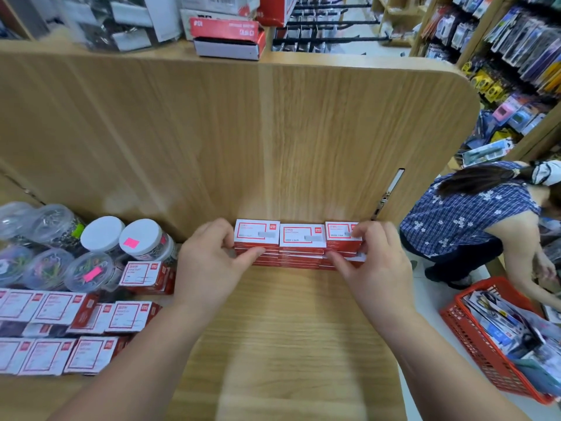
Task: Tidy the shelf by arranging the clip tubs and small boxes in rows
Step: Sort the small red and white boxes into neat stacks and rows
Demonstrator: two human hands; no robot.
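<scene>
My left hand (209, 262) pinches the nine o'clock end of the row of small boxes (302, 238), and my right hand (373, 262) pinches the three o'clock end. The row runs nine-to-three against the back panel (243, 132) at twelve. The loose boxes (91, 317) lie at eight, nearer my left.

Three stacks of small boxes (302, 240) stand in a row at centre frame. At middle left are two white-lidded clip tubs (102, 233) and about five clear-lidded tubs (89, 270). Lower left holds roughly eight loose boxes (57, 308). One red basket (473, 338) sits lower right.
</scene>
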